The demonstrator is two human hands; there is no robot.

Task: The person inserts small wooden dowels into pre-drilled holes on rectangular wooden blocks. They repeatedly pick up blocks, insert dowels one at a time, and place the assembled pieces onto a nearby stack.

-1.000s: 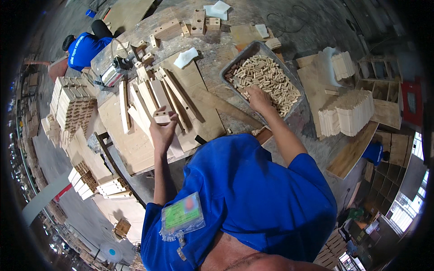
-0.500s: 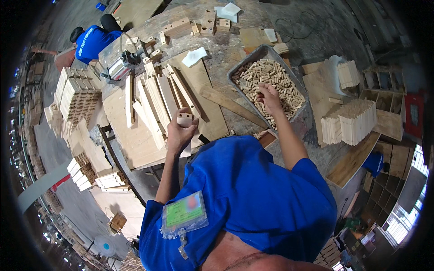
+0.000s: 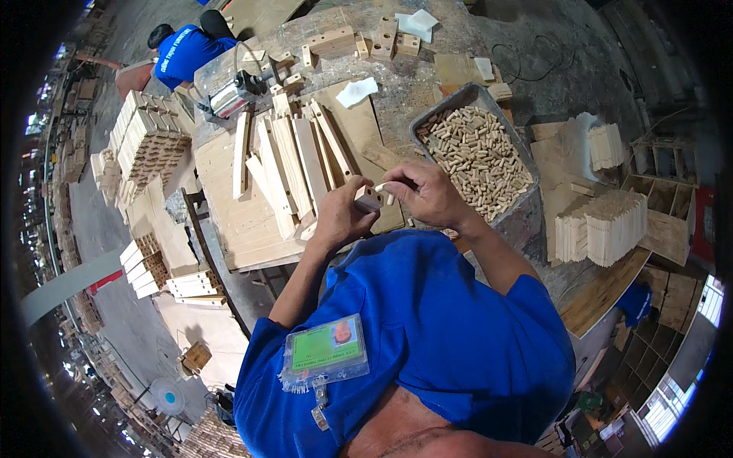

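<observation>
My left hand (image 3: 341,214) is closed round a wooden rail (image 3: 369,199), its drilled end facing up in front of my chest. Between the thumb and fingers of my right hand (image 3: 424,192) is a small wooden dowel (image 3: 387,194), held right beside that drilled end. Whether the dowel's tip is inside a hole I cannot tell. Just beyond my right hand stands a grey tub (image 3: 421,134), heaped with loose dowels (image 3: 479,156). Several pale wooden rails (image 3: 284,164) lie side by side on a plywood board (image 3: 221,187) ahead of my left hand.
A metal power tool (image 3: 233,95) rests at the table's far left. Drilled wood blocks (image 3: 332,42) and white paper (image 3: 356,92) lie farther back. Stacked wooden parts stand left (image 3: 149,133) and right (image 3: 617,221). Another person in blue (image 3: 183,57) crouches at the far left.
My right hand has come out of the tub with a dowel and moved left to the rail's end. My left hand has shifted right with the rail.
</observation>
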